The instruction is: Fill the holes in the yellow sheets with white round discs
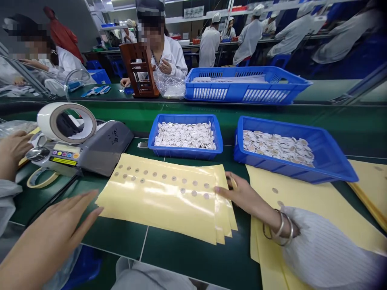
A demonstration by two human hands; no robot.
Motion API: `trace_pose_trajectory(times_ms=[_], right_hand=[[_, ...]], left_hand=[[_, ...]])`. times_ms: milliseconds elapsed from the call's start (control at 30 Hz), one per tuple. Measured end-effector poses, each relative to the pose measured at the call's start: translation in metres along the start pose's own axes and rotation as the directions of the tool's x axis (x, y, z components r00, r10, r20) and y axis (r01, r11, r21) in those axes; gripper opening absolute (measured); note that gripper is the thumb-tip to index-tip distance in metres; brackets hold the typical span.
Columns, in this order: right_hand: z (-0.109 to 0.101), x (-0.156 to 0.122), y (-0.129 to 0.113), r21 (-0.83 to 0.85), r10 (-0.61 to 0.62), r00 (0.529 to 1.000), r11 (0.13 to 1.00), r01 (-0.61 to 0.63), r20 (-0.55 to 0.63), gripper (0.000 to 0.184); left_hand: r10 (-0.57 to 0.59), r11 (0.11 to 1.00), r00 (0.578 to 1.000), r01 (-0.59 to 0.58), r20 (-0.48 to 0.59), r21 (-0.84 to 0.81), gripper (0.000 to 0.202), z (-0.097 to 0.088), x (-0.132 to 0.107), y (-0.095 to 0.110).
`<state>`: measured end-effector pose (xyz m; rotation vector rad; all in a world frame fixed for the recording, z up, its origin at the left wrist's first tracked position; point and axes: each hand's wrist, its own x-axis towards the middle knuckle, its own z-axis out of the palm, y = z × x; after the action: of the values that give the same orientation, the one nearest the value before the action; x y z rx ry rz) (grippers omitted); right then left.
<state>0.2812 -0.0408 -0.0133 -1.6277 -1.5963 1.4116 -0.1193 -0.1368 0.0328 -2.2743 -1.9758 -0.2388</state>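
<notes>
A stack of yellow backing sheets (163, 197) lies on the green table, the top one dotted with several small round stickers (181, 191). My right hand (242, 195), bangles at the wrist, rests at the right edge of the stack; a fingertip touches the top sheet and the other fingers curl under, hidden. My left hand (57, 231) hovers flat with fingers stretched out, just left of the sheets, holding nothing. Two blue trays (219, 141) (332, 169) full of small white discs stand behind the sheets.
A grey tape dispenser (87, 149) with a large white roll sits at the left, another person's hand (12, 149) beside it. More yellow sheets (302, 193) lie at the right. A big blue basket (242, 94) and workers in white stand beyond the belt.
</notes>
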Motion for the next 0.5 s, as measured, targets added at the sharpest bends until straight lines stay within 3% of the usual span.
trace_pose_trajectory(times_ms=[67,133,267,300,400,500], right_hand=[[-0.007,0.003,0.002,-0.282,-0.118,0.972,0.958,0.057,-0.205,0.060],[-0.010,0.004,0.004,-0.423,-0.214,0.935,0.903,0.078,-0.282,0.055],[-0.009,0.006,0.011,-0.379,-0.326,0.910,0.900,0.216,-0.256,0.043],[-0.008,0.007,0.013,-0.351,-0.354,0.900,0.901,0.255,-0.254,0.041],[-0.005,0.009,0.019,-0.280,-0.406,0.878,0.900,0.335,-0.254,0.039],[-0.006,0.008,0.020,-0.272,-0.413,0.879,0.897,0.348,-0.237,0.036]], left_hand=[[0.135,0.990,0.988,-0.132,0.069,-0.050,0.040,-0.009,0.031,0.029],[0.219,0.964,0.975,-0.212,0.029,-0.158,0.039,-0.009,0.074,0.061],[0.380,0.843,0.924,-0.364,-0.042,-0.396,0.030,0.012,0.167,0.108],[0.368,0.846,0.929,-0.349,-0.034,-0.403,0.028,0.019,0.187,0.116],[0.400,0.876,0.908,-0.339,0.125,-0.342,0.027,0.038,0.233,0.128],[0.448,0.871,0.867,-0.368,0.217,-0.325,0.022,0.050,0.258,0.129]])
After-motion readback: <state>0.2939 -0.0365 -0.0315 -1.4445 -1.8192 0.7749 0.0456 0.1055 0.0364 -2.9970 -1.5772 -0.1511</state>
